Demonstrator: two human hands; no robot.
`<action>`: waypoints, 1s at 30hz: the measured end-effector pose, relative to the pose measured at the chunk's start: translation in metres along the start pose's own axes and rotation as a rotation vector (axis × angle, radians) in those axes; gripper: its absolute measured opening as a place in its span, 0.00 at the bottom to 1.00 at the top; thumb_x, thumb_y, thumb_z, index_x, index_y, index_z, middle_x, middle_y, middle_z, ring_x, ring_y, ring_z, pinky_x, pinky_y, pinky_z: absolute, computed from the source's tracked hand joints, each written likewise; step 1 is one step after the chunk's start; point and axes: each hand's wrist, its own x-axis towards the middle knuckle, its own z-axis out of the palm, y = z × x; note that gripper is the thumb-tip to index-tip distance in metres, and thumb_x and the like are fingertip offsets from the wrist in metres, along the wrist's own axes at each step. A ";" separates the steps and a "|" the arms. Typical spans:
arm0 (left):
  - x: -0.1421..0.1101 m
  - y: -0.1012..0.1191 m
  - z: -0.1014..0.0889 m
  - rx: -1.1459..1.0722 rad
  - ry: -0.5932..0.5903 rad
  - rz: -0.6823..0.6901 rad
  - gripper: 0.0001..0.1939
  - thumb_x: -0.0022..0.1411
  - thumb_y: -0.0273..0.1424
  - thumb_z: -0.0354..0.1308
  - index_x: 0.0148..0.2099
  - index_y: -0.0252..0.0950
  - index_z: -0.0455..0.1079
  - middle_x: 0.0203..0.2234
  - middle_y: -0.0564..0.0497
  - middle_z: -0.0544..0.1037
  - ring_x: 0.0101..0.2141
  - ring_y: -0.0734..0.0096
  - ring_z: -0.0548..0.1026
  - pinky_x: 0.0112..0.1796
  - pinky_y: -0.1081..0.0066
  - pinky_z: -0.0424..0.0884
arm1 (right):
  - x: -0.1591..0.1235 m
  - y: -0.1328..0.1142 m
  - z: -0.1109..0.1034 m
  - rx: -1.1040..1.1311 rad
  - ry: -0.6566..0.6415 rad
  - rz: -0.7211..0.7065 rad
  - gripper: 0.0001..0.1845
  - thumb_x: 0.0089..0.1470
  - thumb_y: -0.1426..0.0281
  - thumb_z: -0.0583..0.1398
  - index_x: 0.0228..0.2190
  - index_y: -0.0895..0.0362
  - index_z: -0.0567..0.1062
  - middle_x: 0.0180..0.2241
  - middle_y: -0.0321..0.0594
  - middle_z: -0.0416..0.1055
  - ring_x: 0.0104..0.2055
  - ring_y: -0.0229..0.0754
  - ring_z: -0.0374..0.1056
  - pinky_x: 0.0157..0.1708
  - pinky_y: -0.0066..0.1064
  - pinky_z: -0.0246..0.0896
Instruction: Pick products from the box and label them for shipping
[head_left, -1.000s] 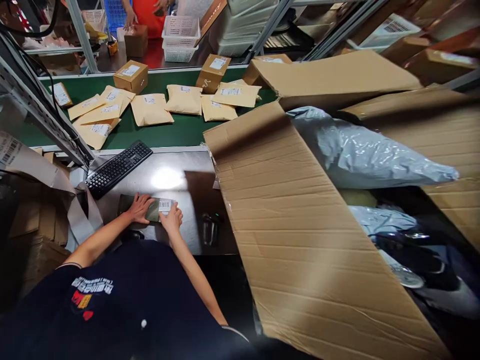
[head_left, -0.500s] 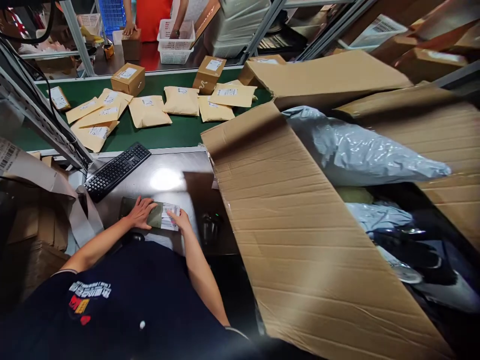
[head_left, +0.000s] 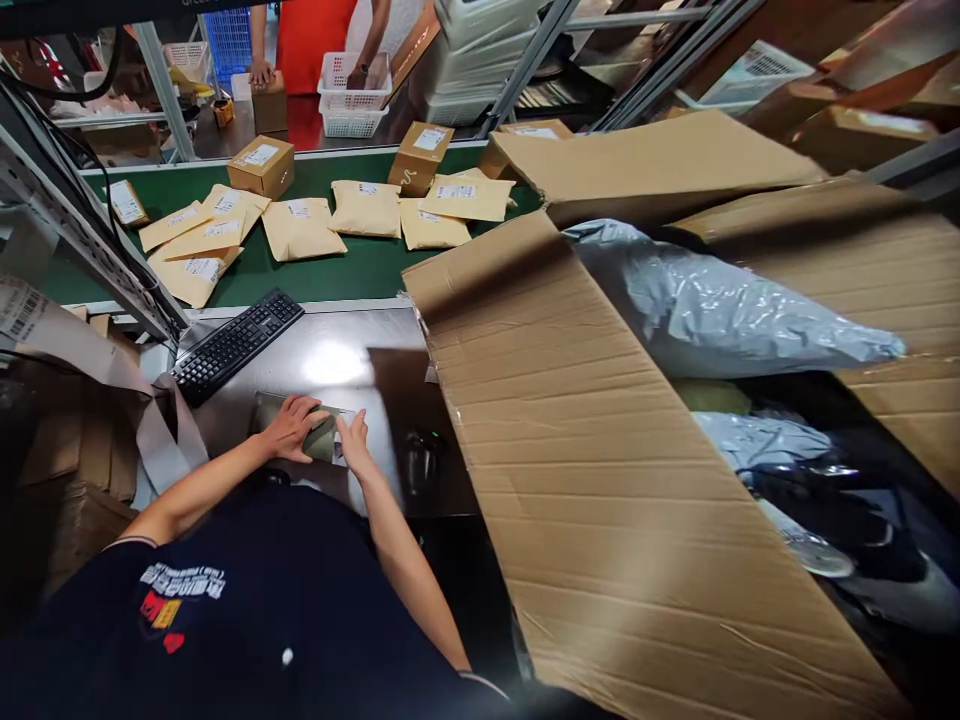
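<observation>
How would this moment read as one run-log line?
left hand: on green packet | right hand: at packet's right end | nearby: keyboard | beyond: padded envelopes on green belt

A shiny grey worktop catches a white glare towards its far edge, while its right part lies in dark shadow. Along the far edge stretches a green surface. A slanting metal post stands left of the far left corner; beyond are a dark bench and a metal frame.

package partly hidden by hands, co-worker cut off at top edge, envelope labels unreadably small
</observation>
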 end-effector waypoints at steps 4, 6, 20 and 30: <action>0.011 0.007 -0.012 -0.069 0.111 -0.001 0.59 0.43 0.52 0.70 0.72 0.37 0.52 0.65 0.33 0.61 0.64 0.35 0.60 0.66 0.39 0.53 | -0.011 -0.020 -0.026 0.024 -0.015 -0.101 0.49 0.61 0.53 0.55 0.73 0.62 0.46 0.71 0.58 0.53 0.74 0.57 0.50 0.70 0.53 0.50; 0.017 0.007 -0.018 -0.117 0.196 0.003 0.61 0.45 0.52 0.69 0.74 0.36 0.46 0.66 0.32 0.59 0.65 0.36 0.59 0.66 0.40 0.55 | -0.020 -0.032 -0.046 0.103 -0.056 -0.188 0.47 0.60 0.55 0.56 0.73 0.59 0.48 0.60 0.55 0.70 0.61 0.54 0.69 0.60 0.48 0.66; 0.016 0.004 -0.055 -0.044 0.177 -0.036 0.47 0.49 0.59 0.70 0.66 0.45 0.68 0.71 0.39 0.58 0.71 0.36 0.52 0.70 0.37 0.42 | -0.031 -0.097 -0.047 0.251 -0.118 -0.167 0.24 0.47 0.56 0.58 0.42 0.56 0.77 0.28 0.37 0.74 0.29 0.43 0.72 0.24 0.36 0.76; -0.008 0.054 -0.039 -0.776 0.552 -0.485 0.36 0.59 0.47 0.67 0.66 0.40 0.65 0.63 0.36 0.70 0.55 0.52 0.76 0.54 0.52 0.75 | -0.071 -0.075 -0.021 0.568 -0.027 0.010 0.45 0.36 0.69 0.61 0.59 0.49 0.60 0.48 0.42 0.77 0.41 0.47 0.74 0.30 0.33 0.73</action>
